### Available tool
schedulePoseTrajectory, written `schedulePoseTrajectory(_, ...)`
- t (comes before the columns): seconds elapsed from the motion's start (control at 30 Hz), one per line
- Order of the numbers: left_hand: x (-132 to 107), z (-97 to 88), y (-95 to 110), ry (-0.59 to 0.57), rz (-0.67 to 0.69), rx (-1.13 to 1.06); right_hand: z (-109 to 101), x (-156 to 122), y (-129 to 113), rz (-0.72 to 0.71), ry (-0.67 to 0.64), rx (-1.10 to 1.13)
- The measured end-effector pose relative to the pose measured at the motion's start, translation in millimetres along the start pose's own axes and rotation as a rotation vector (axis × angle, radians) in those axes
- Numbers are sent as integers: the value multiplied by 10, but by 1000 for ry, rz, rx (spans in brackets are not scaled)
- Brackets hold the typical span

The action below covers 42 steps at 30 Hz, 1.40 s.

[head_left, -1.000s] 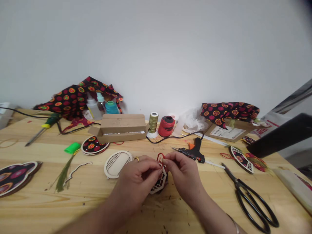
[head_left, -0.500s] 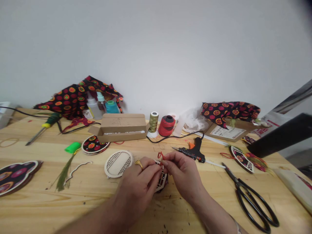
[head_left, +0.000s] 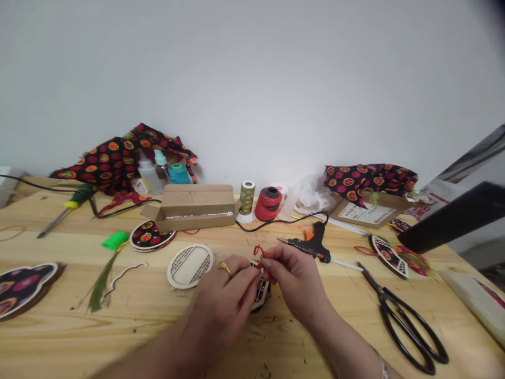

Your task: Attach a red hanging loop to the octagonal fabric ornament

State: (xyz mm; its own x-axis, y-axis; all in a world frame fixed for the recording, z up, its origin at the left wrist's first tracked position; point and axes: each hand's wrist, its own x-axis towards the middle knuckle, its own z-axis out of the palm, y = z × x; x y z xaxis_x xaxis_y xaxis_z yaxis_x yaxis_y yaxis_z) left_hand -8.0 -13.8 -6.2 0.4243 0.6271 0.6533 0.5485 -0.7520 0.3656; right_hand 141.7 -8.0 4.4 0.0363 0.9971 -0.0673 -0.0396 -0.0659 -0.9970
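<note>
My left hand, with a gold ring on one finger, is closed at the upper edge of a lattice-cut wooden ornament. Against its fingertips, my right hand pinches a red cord whose small loop stands up above the fingers. The ornament lies partly under both hands, and dark fabric shows at its lower edge. What exactly the left fingertips grip is partly hidden, but they meet at the red cord. Just left of my left hand lies a round pale wooden lattice disc.
A black glue gun and black scissors lie to the right. Behind stand an open cardboard box, a gold thread spool and a red thread spool. A green tassel and a screwdriver are on the left.
The view has shifted slightly, so most things sit a little further left. Both hands keep their grip at the red cord, with the loop turned slightly.
</note>
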Motion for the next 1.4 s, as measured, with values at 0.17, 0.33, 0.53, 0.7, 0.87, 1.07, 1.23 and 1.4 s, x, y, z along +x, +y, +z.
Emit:
schedulePoseTrajectory(0.17,-6,0,-26,-26,47,78,-1,11,-13,51,-10,24)
schedulePoseTrajectory(0.33,-14,-5,-17,-38,85,117,2,10,-9,50,2,26)
schedulePoseTrajectory(0.53,-6,11,-24,-31,59,122,-2,11,3,25,-18,3)
schedulePoseTrajectory(0.7,17,-17,-3,1,29,101,7,6,-8,28,-29,20)
schedulePoseTrajectory(0.87,38,-83,23,-3,-58,47,8,10,-14,11,-27,17)
schedulePoseTrajectory(1.07,117,-137,-38,58,-455,-106,3,4,-9,-44,-9,-76)
schedulePoseTrajectory(1.23,240,-193,15,-61,-866,-422,-7,-31,-6,-194,-13,-301)
schedulePoseTrajectory(1.4,237,-164,45,-168,-986,-680,-22,-49,19,-291,-51,-475)
